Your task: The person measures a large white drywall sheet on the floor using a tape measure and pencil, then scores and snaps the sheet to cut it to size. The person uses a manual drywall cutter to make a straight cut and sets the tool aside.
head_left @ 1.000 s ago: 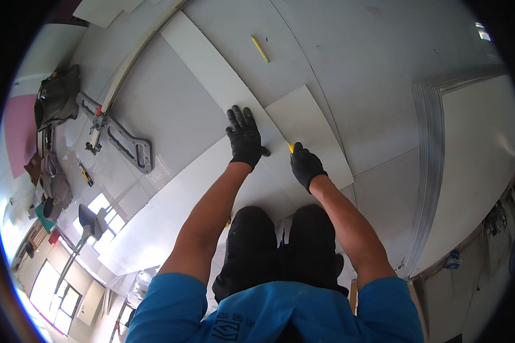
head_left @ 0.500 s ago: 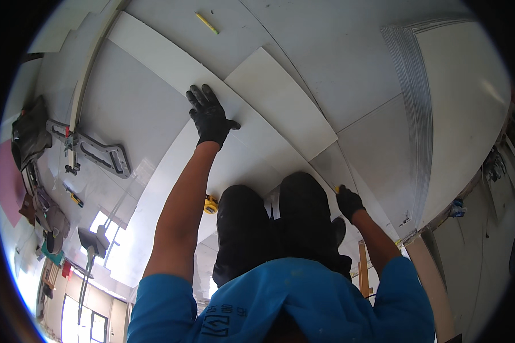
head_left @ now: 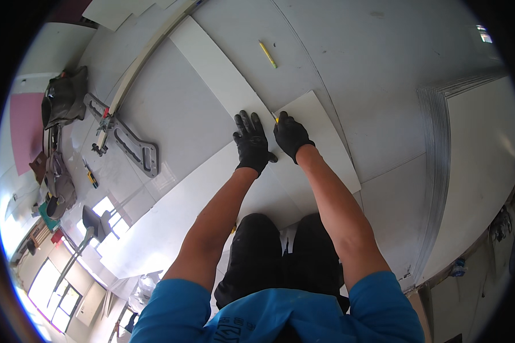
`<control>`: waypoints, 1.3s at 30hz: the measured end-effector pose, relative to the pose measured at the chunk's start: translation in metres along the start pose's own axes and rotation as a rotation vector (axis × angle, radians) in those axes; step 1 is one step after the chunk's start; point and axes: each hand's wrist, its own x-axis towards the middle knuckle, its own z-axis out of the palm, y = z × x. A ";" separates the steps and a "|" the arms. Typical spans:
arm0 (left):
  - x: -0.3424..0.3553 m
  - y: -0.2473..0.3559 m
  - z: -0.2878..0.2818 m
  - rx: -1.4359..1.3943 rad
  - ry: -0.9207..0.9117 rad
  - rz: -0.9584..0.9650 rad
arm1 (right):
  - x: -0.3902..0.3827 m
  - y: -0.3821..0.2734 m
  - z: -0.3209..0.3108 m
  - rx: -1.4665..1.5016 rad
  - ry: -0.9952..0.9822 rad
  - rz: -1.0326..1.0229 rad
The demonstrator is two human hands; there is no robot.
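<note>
My left hand (head_left: pixel 250 140), in a black glove, lies flat with fingers spread on a long white strip of board (head_left: pixel 209 60). Just to its right, my black-gloved right hand (head_left: pixel 292 133) is closed on a thin yellow tool (head_left: pixel 277 120). Only its yellow front end shows, at the strip's right edge, and the rest is hidden in my fist. Under and beyond the right hand is a shorter white panel (head_left: pixel 320 128). A wide white sheet (head_left: pixel 171 206) reaches from beneath my left arm toward the lower left.
A yellow pencil-like stick (head_left: pixel 267 54) lies ahead on the grey surface. To the left are a grey slotted metal bracket (head_left: pixel 134 150), a long rail (head_left: pixel 137 68) and a yellow-and-black cutter (head_left: pixel 90 174). A stack of large sheets (head_left: pixel 475 143) fills the right side.
My right hand has come forward and left from beside my right knee to the strip's edge near my left hand. The left hand stays flat on the strip; the view has shifted.
</note>
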 end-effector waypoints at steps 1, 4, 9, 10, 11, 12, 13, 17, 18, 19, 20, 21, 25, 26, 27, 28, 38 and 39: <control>0.000 0.000 -0.001 0.002 -0.002 -0.002 | 0.004 -0.003 0.000 -0.035 -0.035 -0.012; -0.001 -0.001 -0.004 -0.007 -0.030 -0.019 | -0.001 -0.006 -0.007 -0.097 -0.139 0.005; 0.001 0.003 0.003 0.027 -0.024 -0.021 | -0.029 0.007 -0.007 -0.126 -0.157 0.027; 0.003 0.002 0.005 0.046 -0.022 -0.025 | -0.039 0.011 -0.005 -0.150 -0.170 0.032; 0.003 0.003 0.003 0.054 -0.038 -0.018 | -0.051 0.019 -0.004 -0.149 -0.157 0.029; 0.004 0.001 0.007 0.048 -0.016 -0.011 | -0.069 0.027 0.000 -0.149 -0.154 0.028; 0.004 -0.001 0.012 0.043 0.005 -0.003 | -0.089 0.035 0.003 -0.147 -0.152 0.028; 0.001 0.005 0.007 0.031 0.007 0.007 | -0.164 0.064 0.004 -0.171 -0.205 0.119; 0.001 0.006 0.006 0.039 0.004 0.004 | -0.185 0.072 0.003 -0.183 -0.242 0.136; 0.001 0.006 0.007 0.046 0.002 0.002 | -0.208 0.081 0.001 -0.195 -0.280 0.154; 0.002 0.005 0.011 0.027 0.031 0.016 | -0.234 0.089 0.000 -0.165 -0.312 0.216; 0.001 0.004 0.012 0.019 0.041 0.027 | -0.262 0.098 -0.005 -0.135 -0.341 0.276; 0.001 0.002 0.014 0.018 0.075 0.037 | -0.443 0.157 -0.041 -0.233 -0.658 0.552; 0.008 -0.001 0.015 0.015 0.134 0.031 | -0.432 0.160 -0.053 -0.242 -0.582 0.598; 0.003 -0.006 0.018 0.018 0.174 0.032 | -0.428 0.148 -0.071 -0.241 -0.522 0.654; -0.010 -0.008 0.027 0.026 0.102 0.020 | -0.419 0.136 -0.075 -0.191 -0.426 0.592; 0.000 0.001 0.000 -0.024 -0.017 -0.014 | -0.003 -0.003 -0.001 -0.016 0.027 0.013; -0.001 0.000 0.000 -0.039 -0.019 -0.012 | 0.006 -0.005 0.000 -0.041 -0.011 -0.007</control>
